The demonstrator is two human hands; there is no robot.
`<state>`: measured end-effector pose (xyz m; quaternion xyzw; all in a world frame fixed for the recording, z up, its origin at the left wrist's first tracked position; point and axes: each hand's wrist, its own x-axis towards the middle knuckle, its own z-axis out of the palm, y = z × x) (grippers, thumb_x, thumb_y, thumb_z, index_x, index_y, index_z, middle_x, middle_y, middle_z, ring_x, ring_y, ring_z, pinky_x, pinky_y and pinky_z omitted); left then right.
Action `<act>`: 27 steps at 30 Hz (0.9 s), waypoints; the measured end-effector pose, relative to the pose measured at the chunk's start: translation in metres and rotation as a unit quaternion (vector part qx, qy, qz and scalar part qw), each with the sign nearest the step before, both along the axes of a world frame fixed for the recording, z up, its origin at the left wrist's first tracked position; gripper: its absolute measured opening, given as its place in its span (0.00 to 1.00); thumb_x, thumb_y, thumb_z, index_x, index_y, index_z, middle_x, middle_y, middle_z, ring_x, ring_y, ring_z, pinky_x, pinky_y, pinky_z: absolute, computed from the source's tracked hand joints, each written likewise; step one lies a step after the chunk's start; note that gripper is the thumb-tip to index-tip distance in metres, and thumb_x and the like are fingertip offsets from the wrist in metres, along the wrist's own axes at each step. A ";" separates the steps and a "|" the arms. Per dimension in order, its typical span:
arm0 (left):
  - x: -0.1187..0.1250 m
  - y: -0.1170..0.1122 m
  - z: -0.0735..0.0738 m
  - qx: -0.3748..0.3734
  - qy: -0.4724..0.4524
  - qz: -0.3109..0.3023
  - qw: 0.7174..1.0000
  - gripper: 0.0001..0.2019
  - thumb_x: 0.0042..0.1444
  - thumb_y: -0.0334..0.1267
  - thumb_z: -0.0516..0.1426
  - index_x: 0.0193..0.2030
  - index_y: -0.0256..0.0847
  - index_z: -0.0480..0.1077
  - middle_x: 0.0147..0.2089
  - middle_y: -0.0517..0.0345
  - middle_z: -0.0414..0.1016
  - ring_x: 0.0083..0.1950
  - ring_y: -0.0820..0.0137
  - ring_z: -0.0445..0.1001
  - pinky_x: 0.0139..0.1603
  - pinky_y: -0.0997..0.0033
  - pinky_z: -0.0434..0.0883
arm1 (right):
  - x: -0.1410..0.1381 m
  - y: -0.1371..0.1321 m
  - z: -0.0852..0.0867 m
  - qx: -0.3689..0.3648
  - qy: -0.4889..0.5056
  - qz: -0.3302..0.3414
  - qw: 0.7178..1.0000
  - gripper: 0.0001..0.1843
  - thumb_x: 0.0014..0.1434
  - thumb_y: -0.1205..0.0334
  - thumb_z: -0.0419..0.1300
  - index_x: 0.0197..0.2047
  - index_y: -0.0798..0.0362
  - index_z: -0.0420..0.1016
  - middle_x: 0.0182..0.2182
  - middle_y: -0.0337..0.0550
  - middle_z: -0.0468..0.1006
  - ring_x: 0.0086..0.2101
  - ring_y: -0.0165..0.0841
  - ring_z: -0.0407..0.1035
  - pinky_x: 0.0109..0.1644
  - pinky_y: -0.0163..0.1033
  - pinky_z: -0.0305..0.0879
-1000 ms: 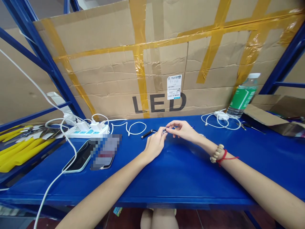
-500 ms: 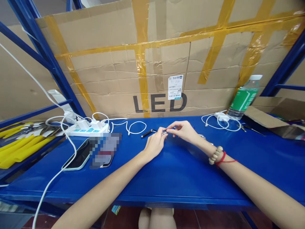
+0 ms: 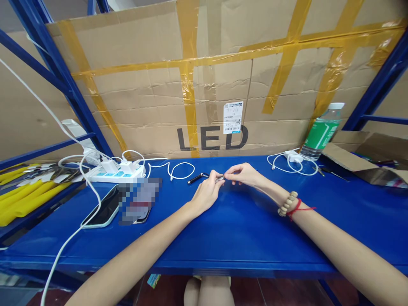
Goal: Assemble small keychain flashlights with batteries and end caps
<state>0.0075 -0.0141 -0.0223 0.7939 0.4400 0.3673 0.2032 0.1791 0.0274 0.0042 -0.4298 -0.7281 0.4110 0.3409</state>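
Note:
Over the middle of the blue table, my left hand (image 3: 206,191) is closed in a pinch on a small, slim, pale piece (image 3: 219,179). Its exact kind is too small to make out. My right hand (image 3: 245,174), with a bead bracelet and red string at the wrist, is pinched at the right end of that piece. Whether its fingertips hold a separate tiny part is unclear. Just left of my left hand lies a black, pen-like tube (image 3: 196,178) with a metal end, partly hidden by the fingers.
A white power strip (image 3: 116,173) with plugs and cables sits left, behind two phones, one with a pale green case (image 3: 101,208). At right are a coiled white cable (image 3: 291,163), a water bottle (image 3: 322,134) and an open carton (image 3: 353,159). A large cardboard box (image 3: 143,110) backs the table.
The view has shifted slightly. My right fingertips have moved a little at the end of the pale piece, while my left hand keeps its pinch on it.

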 end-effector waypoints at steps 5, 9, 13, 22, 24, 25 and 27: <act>0.000 -0.003 0.001 0.009 0.020 0.000 1.000 0.03 0.61 0.36 0.45 0.41 0.43 0.57 0.41 0.54 0.75 0.46 0.64 0.73 0.44 0.66 0.68 | 0.003 -0.001 0.001 -0.057 -0.027 -0.005 0.998 0.18 0.40 0.47 0.65 0.25 0.55 0.78 0.19 0.41 0.73 0.21 0.26 0.64 0.19 0.29 0.55; 0.000 -0.004 0.001 0.025 0.035 -0.001 0.999 0.04 0.61 0.36 0.46 0.41 0.43 0.58 0.45 0.53 0.74 0.47 0.65 0.73 0.43 0.67 0.68 | 0.005 0.001 -0.002 -0.082 -0.028 0.008 0.996 0.19 0.37 0.46 0.66 0.24 0.54 0.78 0.19 0.40 0.72 0.22 0.26 0.63 0.19 0.29 0.54; -0.001 -0.005 0.003 0.051 0.057 -0.009 0.997 0.06 0.62 0.35 0.45 0.44 0.43 0.60 0.46 0.55 0.73 0.47 0.66 0.72 0.44 0.69 0.68 | 0.005 0.002 -0.004 -0.091 -0.032 0.007 0.995 0.18 0.36 0.46 0.67 0.23 0.53 0.78 0.18 0.39 0.70 0.21 0.25 0.60 0.19 0.30 0.53; -0.001 0.000 0.000 0.069 0.083 0.011 0.994 0.09 0.62 0.35 0.44 0.42 0.43 0.64 0.43 0.56 0.73 0.44 0.67 0.72 0.44 0.70 0.67 | -0.004 -0.011 0.002 -0.103 -0.013 -0.024 0.994 0.22 0.37 0.43 0.66 0.21 0.55 0.74 0.16 0.36 0.65 0.18 0.22 0.55 0.19 0.30 0.49; -0.001 0.002 -0.002 0.067 0.085 0.021 0.994 0.09 0.62 0.35 0.44 0.40 0.42 0.64 0.41 0.55 0.73 0.41 0.66 0.72 0.42 0.70 0.67 | -0.007 -0.014 0.002 -0.089 0.001 -0.033 0.996 0.22 0.39 0.42 0.65 0.20 0.56 0.73 0.16 0.36 0.65 0.18 0.22 0.56 0.20 0.30 0.52; -0.001 0.003 -0.002 0.066 0.084 0.025 0.994 0.09 0.62 0.35 0.44 0.39 0.42 0.64 0.40 0.55 0.73 0.40 0.66 0.72 0.41 0.70 0.67 | -0.009 -0.014 0.002 -0.075 0.005 -0.035 0.997 0.23 0.40 0.42 0.64 0.20 0.56 0.72 0.15 0.36 0.65 0.18 0.23 0.56 0.20 0.30 0.53; -0.001 0.005 -0.001 0.060 0.076 0.027 0.995 0.09 0.62 0.36 0.44 0.39 0.42 0.64 0.38 0.56 0.73 0.39 0.66 0.72 0.40 0.70 0.66 | -0.010 -0.014 0.001 -0.031 0.001 -0.034 0.999 0.23 0.42 0.42 0.63 0.20 0.56 0.73 0.15 0.36 0.66 0.18 0.23 0.58 0.21 0.30 0.54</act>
